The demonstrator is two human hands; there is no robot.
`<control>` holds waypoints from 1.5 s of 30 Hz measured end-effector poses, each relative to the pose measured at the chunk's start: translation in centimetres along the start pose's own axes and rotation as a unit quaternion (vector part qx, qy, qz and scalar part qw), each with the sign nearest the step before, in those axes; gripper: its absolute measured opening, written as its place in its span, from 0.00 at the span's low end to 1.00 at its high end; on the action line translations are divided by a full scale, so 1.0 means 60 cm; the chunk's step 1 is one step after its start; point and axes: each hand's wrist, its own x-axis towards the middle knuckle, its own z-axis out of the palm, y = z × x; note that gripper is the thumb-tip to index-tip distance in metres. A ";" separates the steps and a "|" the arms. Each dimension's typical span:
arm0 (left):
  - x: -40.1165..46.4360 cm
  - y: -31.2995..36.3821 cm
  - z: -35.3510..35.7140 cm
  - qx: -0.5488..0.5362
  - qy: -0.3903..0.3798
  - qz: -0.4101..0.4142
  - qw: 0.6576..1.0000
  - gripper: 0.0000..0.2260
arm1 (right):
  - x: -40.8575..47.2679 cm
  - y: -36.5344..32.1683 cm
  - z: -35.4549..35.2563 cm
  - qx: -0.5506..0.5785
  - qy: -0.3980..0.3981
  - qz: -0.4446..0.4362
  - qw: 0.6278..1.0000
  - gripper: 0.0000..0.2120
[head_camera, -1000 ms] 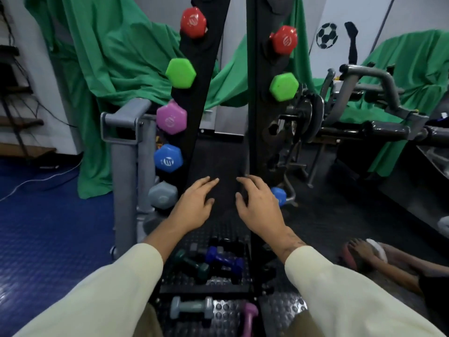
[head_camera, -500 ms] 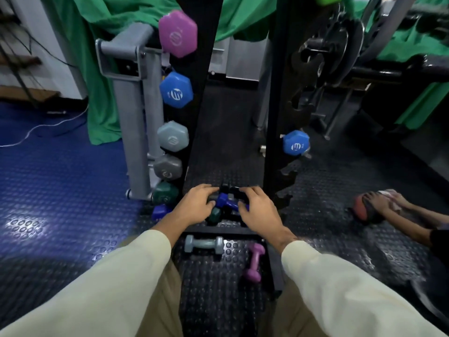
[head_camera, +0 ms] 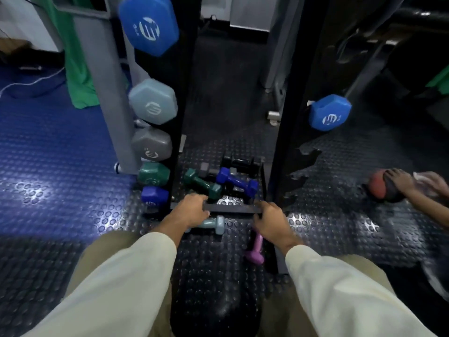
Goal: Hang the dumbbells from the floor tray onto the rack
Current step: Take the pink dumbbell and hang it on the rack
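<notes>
Pale grey-blue dumbbell (head_camera: 213, 224), hex-ended, lies on floor under left hand (head_camera: 188, 212), whose fingers curl around its handle. Purple dumbbell (head_camera: 255, 249), small, partly under right hand (head_camera: 271, 221); grip there cannot be told.

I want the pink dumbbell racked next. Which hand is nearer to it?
Right. The right hand sits directly over the pink dumbbell; the left hand is off to its left.

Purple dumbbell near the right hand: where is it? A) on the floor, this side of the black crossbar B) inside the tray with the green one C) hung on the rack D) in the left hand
A: the purple dumbbell lies on the studded floor, nearer the person than the black crossbar, just below the right hand.
</notes>
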 end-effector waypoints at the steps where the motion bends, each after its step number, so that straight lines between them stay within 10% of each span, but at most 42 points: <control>1: 0.014 0.005 0.015 -0.002 -0.007 0.003 1.000 0.25 | 0.007 0.011 0.006 -0.014 -0.012 0.011 1.000 0.19; 21: 0.144 0.061 0.434 -0.214 -0.192 -0.109 0.952 0.24 | 0.173 0.186 0.182 -0.088 -0.137 0.094 0.982 0.15; 33: 0.179 0.098 0.525 -0.443 -0.229 -0.238 0.833 0.24 | 0.223 0.233 0.262 -0.035 -0.161 0.146 0.975 0.23; 36: 0.195 0.078 0.572 -0.468 -0.192 -0.226 0.832 0.34 | 0.231 0.239 0.269 -0.014 -0.122 0.167 0.978 0.19; 41: 0.172 0.070 0.493 -0.382 -0.100 -0.236 0.888 0.15 | 0.224 0.221 0.258 0.009 -0.091 0.160 0.983 0.13; 45: 0.177 0.046 0.434 -0.321 -0.021 -0.234 0.918 0.21 | 0.208 0.181 0.240 0.078 -0.063 0.136 0.986 0.09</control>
